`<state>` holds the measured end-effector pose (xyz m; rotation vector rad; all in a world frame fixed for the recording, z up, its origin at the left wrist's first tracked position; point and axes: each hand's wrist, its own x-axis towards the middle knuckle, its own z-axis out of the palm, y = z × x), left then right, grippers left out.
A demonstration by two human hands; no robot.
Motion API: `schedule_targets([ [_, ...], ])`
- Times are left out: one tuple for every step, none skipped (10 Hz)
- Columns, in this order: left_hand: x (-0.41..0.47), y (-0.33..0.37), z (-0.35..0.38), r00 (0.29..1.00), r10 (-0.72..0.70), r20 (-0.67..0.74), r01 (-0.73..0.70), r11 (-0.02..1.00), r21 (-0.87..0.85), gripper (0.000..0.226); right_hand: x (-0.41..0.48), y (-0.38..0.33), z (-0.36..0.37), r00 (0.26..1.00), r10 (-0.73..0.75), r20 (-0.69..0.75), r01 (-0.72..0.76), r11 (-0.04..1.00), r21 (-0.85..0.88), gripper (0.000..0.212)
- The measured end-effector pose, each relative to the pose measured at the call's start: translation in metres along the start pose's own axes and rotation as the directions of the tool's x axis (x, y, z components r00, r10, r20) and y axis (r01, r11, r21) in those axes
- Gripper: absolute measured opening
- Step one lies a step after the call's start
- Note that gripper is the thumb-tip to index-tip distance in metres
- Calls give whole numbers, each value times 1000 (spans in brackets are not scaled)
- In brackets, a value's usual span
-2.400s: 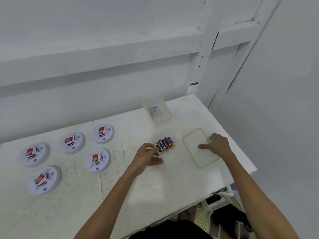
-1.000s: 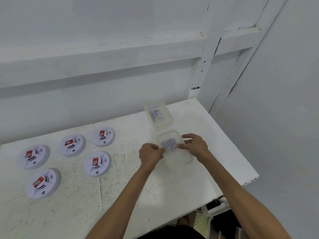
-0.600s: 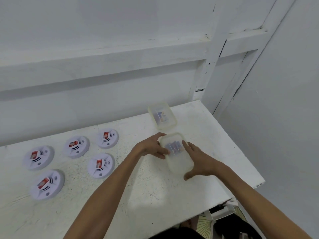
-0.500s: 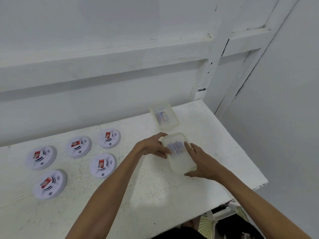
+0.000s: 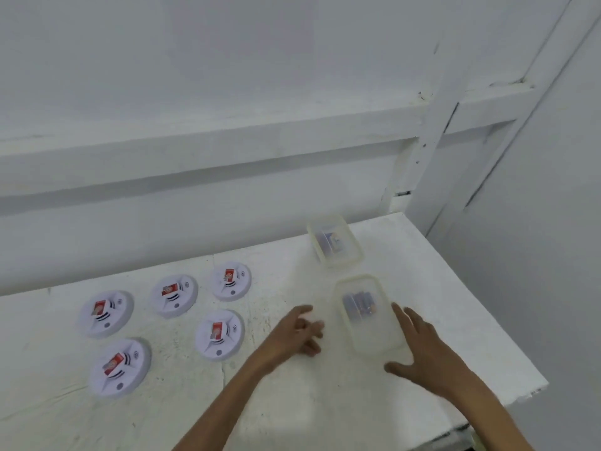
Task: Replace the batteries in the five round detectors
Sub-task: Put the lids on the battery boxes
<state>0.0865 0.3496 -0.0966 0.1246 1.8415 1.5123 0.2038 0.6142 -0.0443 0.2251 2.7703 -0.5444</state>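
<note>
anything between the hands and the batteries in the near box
Yes: a translucent plastic lid sits on the near clear rectangular box, covering the batteries. The right hand touches its side; the left hand is apart, to its left.

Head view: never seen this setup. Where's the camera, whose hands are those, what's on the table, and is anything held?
There is no machine here: a person works with two bare hands. The single picture comes from a wide-angle camera worn on the person's head, looking forward and down, so both arms enter from the bottom edge.

On the white table, five round detectors lie to the left, each with a red label. To the right stand two clear plastic boxes. The far box is by the wall, its contents too blurred to name. The near box has its lid on, and batteries show through it.

The left hand sits just left of the near box, loosely curled and holding nothing. The right hand lies against that box's right edge with its fingers spread, and it grips nothing.
</note>
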Motion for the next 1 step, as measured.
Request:
schedule_targets([
  [-61,-61,-34,997,30,71,-27,999,-38,28,-26,-9,-32,999,5,-41,-2,997,73,114],
])
